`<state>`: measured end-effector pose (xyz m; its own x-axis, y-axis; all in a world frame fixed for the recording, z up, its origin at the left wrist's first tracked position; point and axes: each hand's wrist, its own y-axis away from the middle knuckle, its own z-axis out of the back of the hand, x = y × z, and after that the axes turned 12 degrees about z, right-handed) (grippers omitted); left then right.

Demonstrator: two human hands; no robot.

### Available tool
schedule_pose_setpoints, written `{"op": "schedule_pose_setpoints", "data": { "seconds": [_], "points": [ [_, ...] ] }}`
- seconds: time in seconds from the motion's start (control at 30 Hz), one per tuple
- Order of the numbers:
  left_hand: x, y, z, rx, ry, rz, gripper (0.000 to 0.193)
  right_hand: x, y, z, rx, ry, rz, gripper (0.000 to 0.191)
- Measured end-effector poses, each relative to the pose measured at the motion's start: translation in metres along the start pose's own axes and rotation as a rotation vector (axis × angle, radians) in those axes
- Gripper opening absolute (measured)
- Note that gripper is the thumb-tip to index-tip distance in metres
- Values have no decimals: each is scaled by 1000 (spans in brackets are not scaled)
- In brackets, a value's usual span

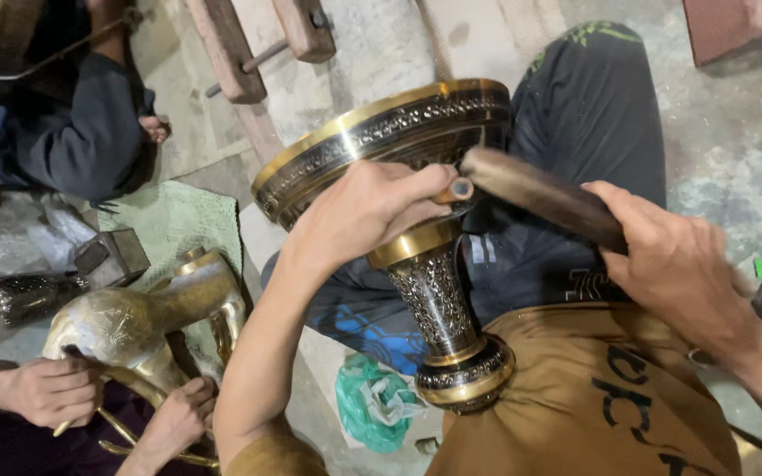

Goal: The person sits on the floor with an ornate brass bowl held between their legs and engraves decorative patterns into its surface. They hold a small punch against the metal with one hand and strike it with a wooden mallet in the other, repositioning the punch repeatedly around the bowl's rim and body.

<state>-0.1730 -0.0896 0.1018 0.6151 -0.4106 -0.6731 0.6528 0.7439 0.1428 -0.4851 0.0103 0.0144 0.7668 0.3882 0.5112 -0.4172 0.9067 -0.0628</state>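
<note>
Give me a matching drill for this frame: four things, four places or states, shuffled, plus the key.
Things:
1. engraved brass pedestal vase
2. left hand
3. right hand
4. green plastic bag

Places or states:
A. crumpled on the floor beside the vase's base
B. grips the dark wooden mallet
C. tilted, base resting on the person's lap
D. pinches a small punch against the vase

Pairs: 1-C, 2-D, 3-B, 4-A

A rough grey concrete floor [734, 132] carries a green cloth [169, 220] and a crumpled green bag [372, 405].
</note>
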Motion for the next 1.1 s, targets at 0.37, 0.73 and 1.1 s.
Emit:
{"op": "schedule_pose_setpoints", "data": {
  "seconds": [0.37,0.73,1.1],
  "points": [
    [2,0,-2,14,-104,4,22,1,1,32,-183,-57,95,64],
    [5,-2,-1,-18,-97,-19,28,3,-6,41,21,30,53,67],
    [4,-5,-1,8,-89,20,31,7,-13,50,89,18,67,70]
  ]
}}
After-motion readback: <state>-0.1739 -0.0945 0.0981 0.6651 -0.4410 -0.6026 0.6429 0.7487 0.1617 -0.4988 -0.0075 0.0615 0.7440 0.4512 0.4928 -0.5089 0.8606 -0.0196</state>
